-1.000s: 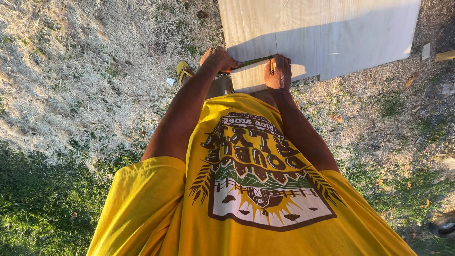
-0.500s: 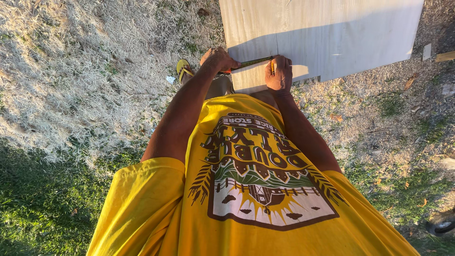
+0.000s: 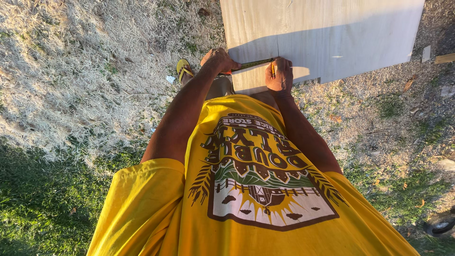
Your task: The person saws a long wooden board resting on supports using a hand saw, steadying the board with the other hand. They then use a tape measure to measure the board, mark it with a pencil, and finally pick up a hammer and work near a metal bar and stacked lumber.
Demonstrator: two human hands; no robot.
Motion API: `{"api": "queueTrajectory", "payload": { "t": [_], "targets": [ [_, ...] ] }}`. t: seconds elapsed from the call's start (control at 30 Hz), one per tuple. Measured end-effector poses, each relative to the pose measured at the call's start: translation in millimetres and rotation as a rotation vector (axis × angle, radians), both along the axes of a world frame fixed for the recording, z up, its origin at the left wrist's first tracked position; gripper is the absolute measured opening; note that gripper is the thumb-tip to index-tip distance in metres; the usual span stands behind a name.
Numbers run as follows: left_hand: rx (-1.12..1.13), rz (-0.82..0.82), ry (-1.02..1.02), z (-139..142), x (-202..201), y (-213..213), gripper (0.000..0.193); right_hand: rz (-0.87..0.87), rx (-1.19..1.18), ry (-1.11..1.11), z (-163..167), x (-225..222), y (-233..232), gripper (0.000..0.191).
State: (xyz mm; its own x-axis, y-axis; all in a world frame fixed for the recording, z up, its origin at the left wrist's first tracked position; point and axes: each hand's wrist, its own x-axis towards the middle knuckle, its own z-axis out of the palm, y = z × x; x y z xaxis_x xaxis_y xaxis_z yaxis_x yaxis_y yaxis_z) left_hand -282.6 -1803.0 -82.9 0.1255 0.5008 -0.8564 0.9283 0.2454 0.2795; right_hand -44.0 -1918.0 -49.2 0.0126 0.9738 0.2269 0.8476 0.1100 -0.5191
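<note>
A pale wooden board (image 3: 327, 33) lies on the ground at the top of the head view. My left hand (image 3: 218, 60) presses one end of a yellow tape measure blade (image 3: 253, 64) against the board's near left corner. My right hand (image 3: 279, 76) grips a yellow pencil (image 3: 273, 68) with its tip on the board beside the tape's other end. A dark pencil line runs up the board from that spot. My yellow printed shirt fills the lower part of the view.
Dry straw-coloured grass (image 3: 85, 71) covers the left; green grass (image 3: 33, 204) lies below it. My foot in a yellow sandal (image 3: 184, 69) stands left of the board. A wood offcut (image 3: 445, 58) lies at the right edge, a dark shoe (image 3: 441, 225) at the lower right.
Both hands stay at the board's near edge; the view has shifted slightly and my right hand has edged a little along the tape.
</note>
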Motion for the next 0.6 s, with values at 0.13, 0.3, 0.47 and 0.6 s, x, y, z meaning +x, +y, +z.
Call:
{"api": "queueTrajectory", "payload": {
  "t": [0.13,0.3,0.47,0.6],
  "targets": [
    [0.023,0.034,-0.039,19,-2,0,0.07,-0.012,-0.017,0.013,2,0,-1,0.015],
    [0.007,0.011,0.001,26,-2,0,0.069,0.003,0.002,0.015,3,0,-1,0.015],
    [-0.003,-0.015,0.046,27,2,1,0.077,0.007,-0.005,0.006,4,0,0,0.015],
    [0.022,-0.008,0.022,43,0,1,0.073,-0.004,-0.027,0.012,6,-1,1,0.015]
  ]
}}
